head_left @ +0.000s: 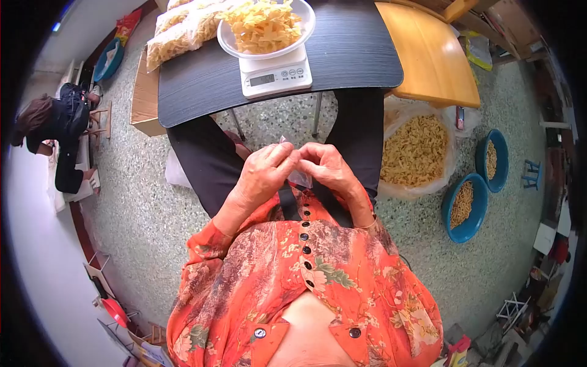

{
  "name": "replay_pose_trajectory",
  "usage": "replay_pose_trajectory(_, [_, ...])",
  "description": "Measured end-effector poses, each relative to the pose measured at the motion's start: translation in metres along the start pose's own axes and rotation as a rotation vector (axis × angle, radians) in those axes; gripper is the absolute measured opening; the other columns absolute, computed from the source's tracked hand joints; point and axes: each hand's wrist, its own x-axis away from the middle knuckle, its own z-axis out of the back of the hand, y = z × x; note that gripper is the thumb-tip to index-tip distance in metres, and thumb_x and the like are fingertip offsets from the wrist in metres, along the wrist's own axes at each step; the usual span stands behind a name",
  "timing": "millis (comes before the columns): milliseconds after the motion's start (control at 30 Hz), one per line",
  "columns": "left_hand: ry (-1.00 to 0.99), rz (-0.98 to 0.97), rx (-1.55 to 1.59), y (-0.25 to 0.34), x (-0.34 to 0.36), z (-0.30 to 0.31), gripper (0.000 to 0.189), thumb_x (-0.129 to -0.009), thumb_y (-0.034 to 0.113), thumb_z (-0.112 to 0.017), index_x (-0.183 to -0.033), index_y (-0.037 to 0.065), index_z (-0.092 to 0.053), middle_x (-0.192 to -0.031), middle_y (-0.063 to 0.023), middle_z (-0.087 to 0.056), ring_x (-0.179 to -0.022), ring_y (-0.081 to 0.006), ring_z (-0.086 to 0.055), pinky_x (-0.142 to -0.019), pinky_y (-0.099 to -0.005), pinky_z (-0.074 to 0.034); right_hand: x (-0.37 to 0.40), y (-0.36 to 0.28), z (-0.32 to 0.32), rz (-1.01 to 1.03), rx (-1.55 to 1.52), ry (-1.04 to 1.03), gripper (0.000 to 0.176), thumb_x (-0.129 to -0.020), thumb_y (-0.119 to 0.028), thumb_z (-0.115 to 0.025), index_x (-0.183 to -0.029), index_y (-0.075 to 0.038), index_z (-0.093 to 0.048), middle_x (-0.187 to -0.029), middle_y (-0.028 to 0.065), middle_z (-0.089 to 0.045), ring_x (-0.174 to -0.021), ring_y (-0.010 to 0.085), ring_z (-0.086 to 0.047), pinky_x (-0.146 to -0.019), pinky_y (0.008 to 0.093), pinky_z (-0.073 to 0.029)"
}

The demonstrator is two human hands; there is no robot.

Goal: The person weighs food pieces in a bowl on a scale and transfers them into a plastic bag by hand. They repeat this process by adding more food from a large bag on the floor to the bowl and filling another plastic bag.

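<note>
My left hand (264,170) and my right hand (332,169) meet over my lap, fingertips pinched together. Between them is a small clear plastic bag (300,178), partly hidden by my fingers. In front of my hands, a white digital scale (275,77) stands at the near edge of the dark table (354,52). A white bowl (309,24) heaped with yellow, chip-like pieces (263,27) rests on the scale.
Filled clear bags (177,40) lie at the table's left, above a cardboard box (143,101). A large open bag of yellow pieces (419,150) and blue basins (468,208) stand on the floor to the right. Another person (67,131) sits at far left.
</note>
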Motion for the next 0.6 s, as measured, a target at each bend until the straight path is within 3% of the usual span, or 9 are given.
replay_pose_trajectory(67, [0.157,0.016,0.014,0.001,-0.004,-0.002,0.039,-0.078,0.009,-0.068,-0.117,0.007,-0.067,-0.116,-0.0122,-0.062,-0.088,-0.0269,-0.066,-0.071,-0.0368,-0.056,0.003,0.001,0.001,0.052,-0.212,0.001,0.016,-0.092,-0.015,-0.073,-0.096,0.0,-0.07,-0.081,-0.001,-0.068,-0.074,0.0052,-0.059,-0.065,0.026,-0.051])
replay_pose_trajectory(167, [0.23,-0.028,0.022,-0.004,-0.006,0.002,0.036,-0.077,0.009,-0.068,-0.113,0.004,-0.067,-0.111,-0.0109,-0.061,-0.086,-0.0252,-0.065,-0.071,-0.0366,-0.056,-0.01,0.01,0.002,0.05,-0.16,0.076,0.015,-0.091,-0.013,-0.073,-0.094,0.001,-0.069,-0.079,-0.0016,-0.067,-0.072,0.0056,-0.059,-0.063,0.0257,-0.05])
replay_pose_trajectory(300, [0.107,-0.125,-0.08,-0.008,-0.002,-0.001,0.032,-0.076,0.012,-0.068,-0.107,0.004,-0.067,-0.109,-0.0093,-0.061,-0.083,-0.023,-0.063,-0.068,-0.0339,-0.055,-0.012,0.015,0.005,0.06,-0.043,0.074,0.015,-0.09,-0.013,-0.074,-0.093,0.001,-0.069,-0.076,-0.0016,-0.065,-0.072,0.0045,-0.058,-0.062,0.0241,-0.049])
replay_pose_trajectory(333, [0.133,-0.116,-0.085,-0.008,-0.002,-0.002,0.028,-0.075,0.013,-0.068,-0.102,0.005,-0.065,-0.102,-0.0072,-0.059,-0.079,-0.0216,-0.062,-0.066,-0.0333,-0.054,-0.012,0.015,0.004,0.057,-0.041,0.072,0.015,-0.09,-0.013,-0.074,-0.093,0.001,-0.069,-0.076,-0.0016,-0.065,-0.072,0.0045,-0.058,-0.062,0.0241,-0.049])
replay_pose_trajectory(467, [0.045,-0.051,0.0,-0.011,0.003,-0.001,0.032,-0.075,0.006,-0.067,-0.106,0.004,-0.063,-0.09,-0.0066,-0.055,-0.078,-0.0229,-0.062,-0.065,-0.0358,-0.052,-0.011,0.01,-0.001,0.007,-0.117,0.042,0.013,-0.091,-0.012,-0.073,-0.092,0.0,-0.069,-0.077,-0.0024,-0.064,-0.07,0.0039,-0.057,-0.061,0.0233,-0.048])
replay_pose_trajectory(600, [0.053,0.007,0.004,-0.012,0.004,0.0,0.029,-0.072,0.007,-0.067,-0.1,0.004,-0.062,-0.088,-0.0077,-0.053,-0.076,-0.0242,-0.061,-0.064,-0.0363,-0.052,-0.013,0.003,-0.002,-0.029,-0.157,0.098,0.011,-0.094,-0.01,-0.068,-0.096,0.0,-0.068,-0.08,-0.0022,-0.064,-0.071,0.005,-0.057,-0.062,0.0232,-0.047])
